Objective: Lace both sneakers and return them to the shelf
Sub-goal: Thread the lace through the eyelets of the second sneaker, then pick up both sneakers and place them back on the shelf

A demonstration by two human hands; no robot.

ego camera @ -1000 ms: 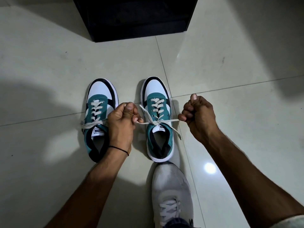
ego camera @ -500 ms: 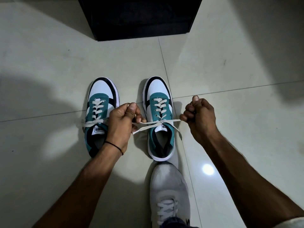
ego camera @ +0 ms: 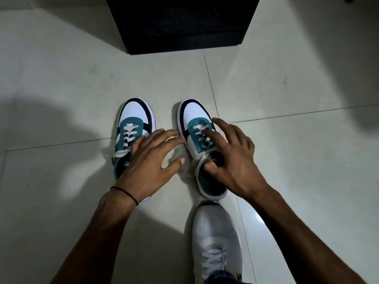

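**Hands let go of the lace**

Both hands were fists pulling the lace tight a moment ago; now they are spread wide. The left hand hovers over the gap between the two shoes, partly covering the left sneaker. The right hand rests on the right sneaker, fingers fanned out, one fingertip on the white laces. Both sneakers stand side by side near the middle of the tiled floor, toes toward the black shelf at the far edge. A grey shoe on the person's foot is just behind the right sneaker.
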